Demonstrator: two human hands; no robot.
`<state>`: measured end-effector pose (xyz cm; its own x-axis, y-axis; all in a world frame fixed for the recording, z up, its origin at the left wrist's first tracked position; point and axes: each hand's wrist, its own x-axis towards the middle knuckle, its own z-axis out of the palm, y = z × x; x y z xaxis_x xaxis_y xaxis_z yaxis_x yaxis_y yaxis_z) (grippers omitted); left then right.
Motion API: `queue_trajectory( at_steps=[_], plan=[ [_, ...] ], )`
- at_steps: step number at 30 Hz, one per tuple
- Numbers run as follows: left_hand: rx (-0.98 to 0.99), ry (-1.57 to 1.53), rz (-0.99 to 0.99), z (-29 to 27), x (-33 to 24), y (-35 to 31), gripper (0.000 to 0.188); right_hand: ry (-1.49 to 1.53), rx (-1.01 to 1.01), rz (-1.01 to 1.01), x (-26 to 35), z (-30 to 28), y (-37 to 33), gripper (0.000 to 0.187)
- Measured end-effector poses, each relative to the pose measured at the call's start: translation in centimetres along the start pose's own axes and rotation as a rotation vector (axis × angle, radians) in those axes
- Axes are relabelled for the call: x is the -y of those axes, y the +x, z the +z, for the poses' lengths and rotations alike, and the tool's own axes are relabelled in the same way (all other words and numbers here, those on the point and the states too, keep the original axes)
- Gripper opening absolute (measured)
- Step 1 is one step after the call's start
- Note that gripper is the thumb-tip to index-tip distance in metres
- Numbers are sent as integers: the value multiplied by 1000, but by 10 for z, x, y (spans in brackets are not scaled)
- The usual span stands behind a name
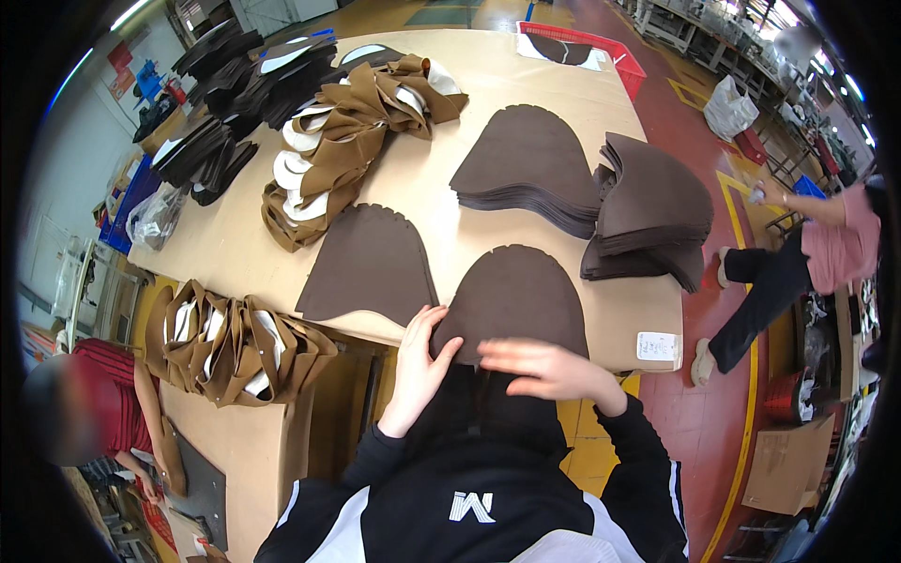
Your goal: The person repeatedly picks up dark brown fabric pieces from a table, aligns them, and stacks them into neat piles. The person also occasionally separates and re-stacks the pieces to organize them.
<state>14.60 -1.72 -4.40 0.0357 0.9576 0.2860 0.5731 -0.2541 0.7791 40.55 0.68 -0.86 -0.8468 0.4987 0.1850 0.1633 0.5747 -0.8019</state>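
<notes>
On the table (526,225), brown piece (514,293) touches both hands' (418,361) fingertips

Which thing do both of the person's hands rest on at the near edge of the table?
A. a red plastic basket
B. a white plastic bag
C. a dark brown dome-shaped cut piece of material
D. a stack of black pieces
C: the left hand and the right hand both lie on the lower edge of the dark brown dome-shaped cut piece on the tan table.
</notes>
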Motion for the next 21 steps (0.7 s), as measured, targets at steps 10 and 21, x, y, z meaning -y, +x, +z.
queue_trajectory(
  at_steps=[10,21],
  plan=[
    [110,-457,-256,2,17,10,48,-878,-58,174,-22,24,11,81],
    [-231,-240,-226,-117,85,38,48,-408,-275,-20,-14,-33,35,51]
  ],
)
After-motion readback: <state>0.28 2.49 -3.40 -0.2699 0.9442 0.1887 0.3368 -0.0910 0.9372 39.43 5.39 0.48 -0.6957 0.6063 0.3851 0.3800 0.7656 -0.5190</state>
